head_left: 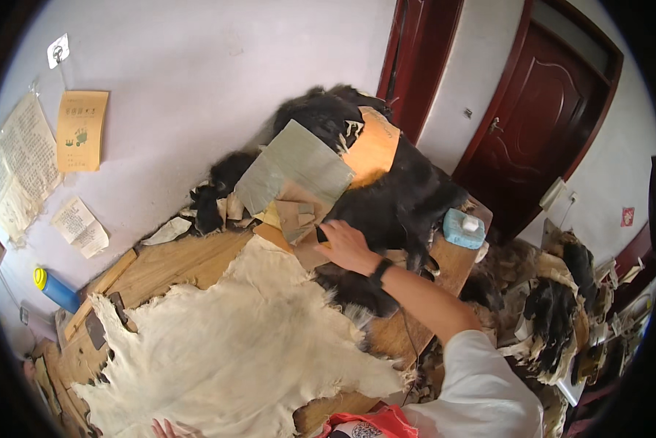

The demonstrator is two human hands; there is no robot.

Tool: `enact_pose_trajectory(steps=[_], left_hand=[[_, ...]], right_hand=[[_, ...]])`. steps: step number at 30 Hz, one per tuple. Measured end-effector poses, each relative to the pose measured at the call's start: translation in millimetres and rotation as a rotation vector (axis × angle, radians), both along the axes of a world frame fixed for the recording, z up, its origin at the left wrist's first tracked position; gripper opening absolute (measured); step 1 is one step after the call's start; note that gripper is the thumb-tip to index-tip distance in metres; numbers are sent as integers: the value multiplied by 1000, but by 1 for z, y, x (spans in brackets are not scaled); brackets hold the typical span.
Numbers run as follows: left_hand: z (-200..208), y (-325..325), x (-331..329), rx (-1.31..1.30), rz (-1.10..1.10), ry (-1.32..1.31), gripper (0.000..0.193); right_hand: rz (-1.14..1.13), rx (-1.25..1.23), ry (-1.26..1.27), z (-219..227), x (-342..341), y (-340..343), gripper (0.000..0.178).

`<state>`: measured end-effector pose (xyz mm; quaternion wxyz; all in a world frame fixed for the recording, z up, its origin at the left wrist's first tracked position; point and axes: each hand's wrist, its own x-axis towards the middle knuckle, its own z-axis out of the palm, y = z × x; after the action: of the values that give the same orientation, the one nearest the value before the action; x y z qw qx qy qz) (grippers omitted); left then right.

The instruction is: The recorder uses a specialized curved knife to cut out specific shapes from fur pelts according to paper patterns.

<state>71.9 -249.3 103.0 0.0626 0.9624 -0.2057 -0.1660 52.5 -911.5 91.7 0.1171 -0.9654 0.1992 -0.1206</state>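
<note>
A large pale hide [233, 350] lies spread over the wooden table with its bare skin side up. My right hand [346, 247] reaches past its far edge, fingers bent around a small dark object [321, 235] whose kind I cannot make out. Right beside those fingers are brown cardboard pieces [296, 217] and a grey-green sheet [295, 169]. At the bottom edge only the fingers of my left hand [166, 429] show, apart and over the near part of the hide. The rest of that hand is out of the picture.
Black furs [394, 208] are heaped at the table's back, with an orange-tan sheet [372, 146] on top. A light-blue box [464, 229] stands at the right corner, a blue bottle [56, 290] at the left. More hides [554, 306] pile up to the right, below a dark red door [529, 124].
</note>
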Motion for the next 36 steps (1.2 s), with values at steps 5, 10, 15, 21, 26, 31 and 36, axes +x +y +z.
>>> enact_pose_trajectory(steps=[5, 10, 15, 21, 26, 31, 36], left_hand=[[-13, -24, -27, 20, 220, 107, 73], [-35, -23, -34, -111, 142, 59, 76], [-26, -27, -35, -72, 112, 60, 76], [-33, -27, -36, 19, 116, 8, 78], [-47, -32, -31, 4, 54, -48, 79], [-44, -31, -36, 8, 67, -77, 80], [-39, -42, -38, 66, 111, -33, 81]], right_hand=[[-73, -279, -332, -44, 87, -26, 57], [22, -116, 89, -41, 118, -54, 16], [147, 169, -247, 16, 138, -76, 34], [40, 788, -882, 166, 180, -54, 24], [-40, 353, -1226, 184, 193, -100, 27], [-29, 98, -452, 76, 179, -89, 110], [243, 4, 68, -4, 64, 21, 65]])
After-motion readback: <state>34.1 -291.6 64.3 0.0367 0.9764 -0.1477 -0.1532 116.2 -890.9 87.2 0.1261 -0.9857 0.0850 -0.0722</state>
